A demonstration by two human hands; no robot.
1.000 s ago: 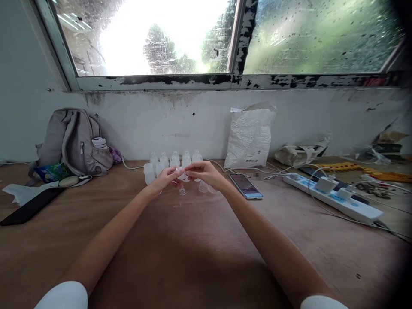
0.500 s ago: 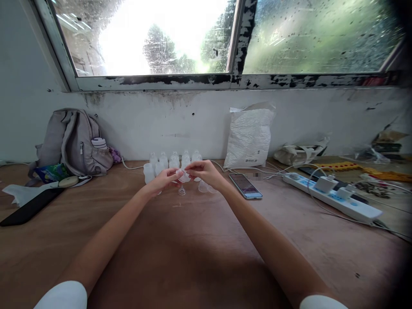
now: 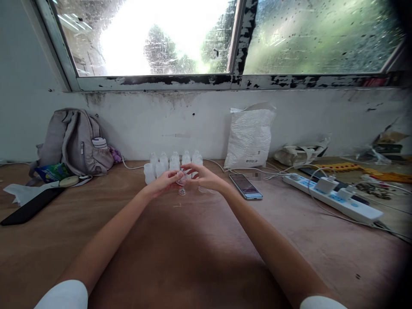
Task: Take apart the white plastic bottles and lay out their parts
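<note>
Both my hands meet in front of a group of small bottles. Between their fingertips is a small clear bottle part (image 3: 181,180), too small to make out fully. My left hand (image 3: 163,183) pinches it from the left. On the other side, my right hand (image 3: 206,177) has its thumb and fingers curved round it. Just below, a clear round piece (image 3: 182,192) rests on the table. Several translucent bottles with clear domed tops (image 3: 174,159) stand in a row behind, and white bottle-like containers (image 3: 149,174) are at the left front. Clear round pieces (image 3: 203,189) lie partly hidden under my right wrist.
A phone (image 3: 246,186) lies right of my hands, near a white plastic package (image 3: 249,139) leaning on the wall. Further right is a power strip (image 3: 334,198) with plugs and cables. A grey backpack (image 3: 72,141) and a flat black object (image 3: 32,206) are at left.
My right hand's fingers have shifted and spread wider round the clear part, its wrist slightly lower. My left hand stays nearly in place. The bottles have not moved.
</note>
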